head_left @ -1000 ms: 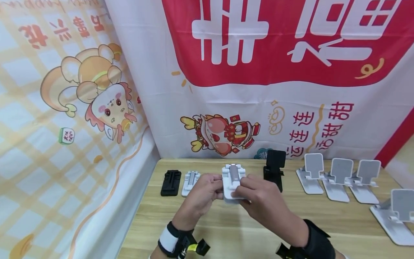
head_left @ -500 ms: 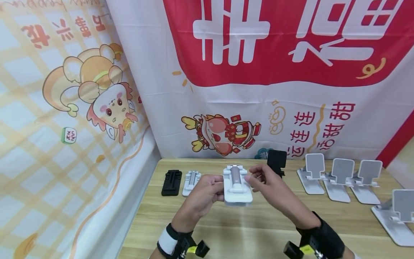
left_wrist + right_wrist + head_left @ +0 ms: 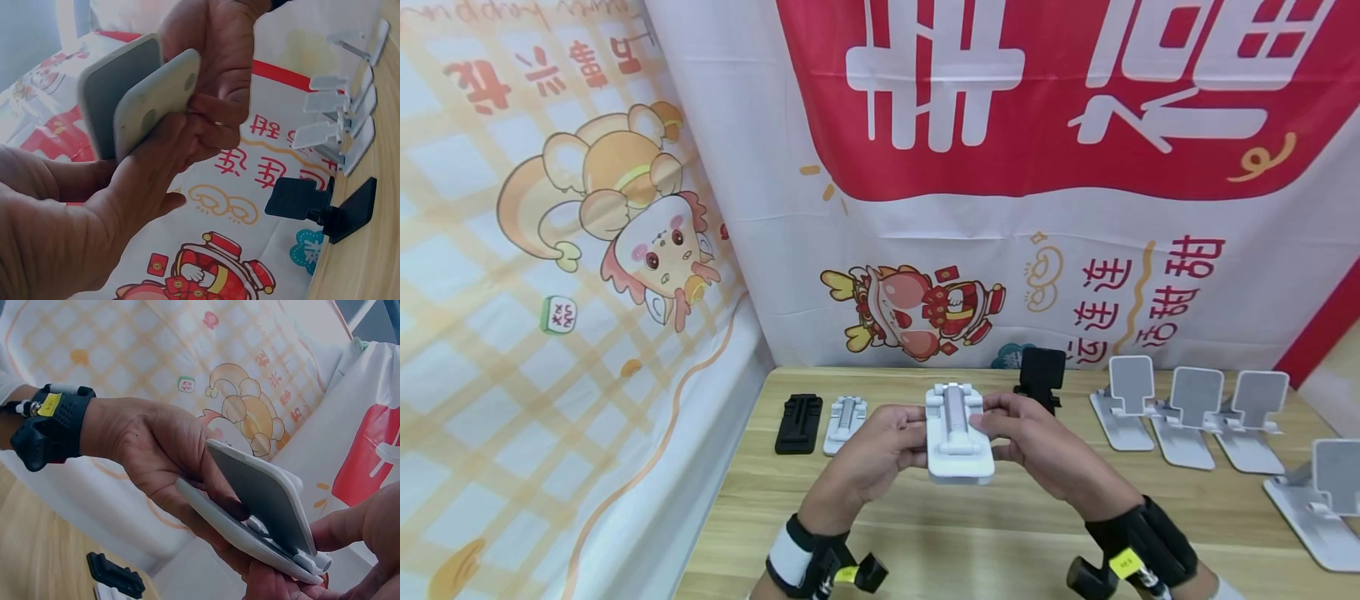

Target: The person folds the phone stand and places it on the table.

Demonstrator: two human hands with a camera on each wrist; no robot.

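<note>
A white folding phone stand (image 3: pixel 958 465) with a grey strip down its hinge arm is held up above the table between both hands. My left hand (image 3: pixel 880 442) grips its left edge. On the opposite edge, my right hand (image 3: pixel 1037 442) holds it with the thumb on top. The left wrist view shows its two plates (image 3: pixel 159 103) standing apart in a narrow wedge. From the right wrist side, fingers of the left hand (image 3: pixel 169 450) reach into that gap between the plates, whose dark pad (image 3: pixel 262 487) faces inward.
On the table's left lie a folded black phone stand (image 3: pixel 798 423) and a folded white one (image 3: pixel 845 423). Behind my right hand stands an unfolded black stand (image 3: pixel 1041 375). Several unfolded white stands (image 3: pixel 1131 396) line the right side. A printed cloth (image 3: pixel 925 225) hangs behind.
My right hand leaves the stand's front right part, draws away to the right, then takes hold of its right edge. The stand shifts slightly right and nearer. The left hand keeps its grip.
</note>
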